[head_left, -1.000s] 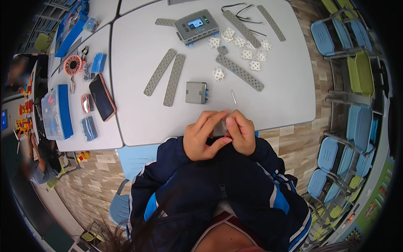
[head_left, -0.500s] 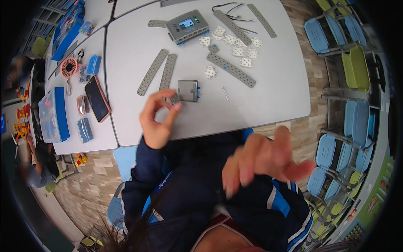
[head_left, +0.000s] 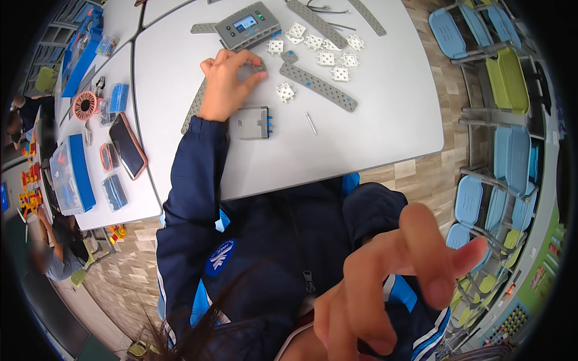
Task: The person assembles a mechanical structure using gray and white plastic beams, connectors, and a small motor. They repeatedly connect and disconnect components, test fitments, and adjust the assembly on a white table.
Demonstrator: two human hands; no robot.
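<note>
My left hand (head_left: 224, 84) reaches over the table, thumb and fingers closed around a small grey building piece (head_left: 259, 65). It is close to the grey controller (head_left: 247, 27) with a lit screen. Below the hand lies a grey battery-like block (head_left: 251, 123) with blue pins on one side. A grey perforated beam (head_left: 194, 108) is partly hidden behind my left hand. My right hand (head_left: 385, 277) is raised close to the camera, away from the table, fingers apart and loosely bent, with nothing visible in it.
White perforated connectors (head_left: 326, 59) are scattered right of the controller. Another grey beam (head_left: 319, 87) with blue pins and a thin rod (head_left: 310, 123) lie nearby. A phone (head_left: 128, 146), a small fan (head_left: 85, 105) and a blue-edged box (head_left: 75, 174) occupy the left table. Chairs (head_left: 512, 81) stand at right.
My left hand has moved farther across the table, carrying the small grey piece toward the controller. My right hand has come nearer the camera and lower in view. The view has shifted slightly.
</note>
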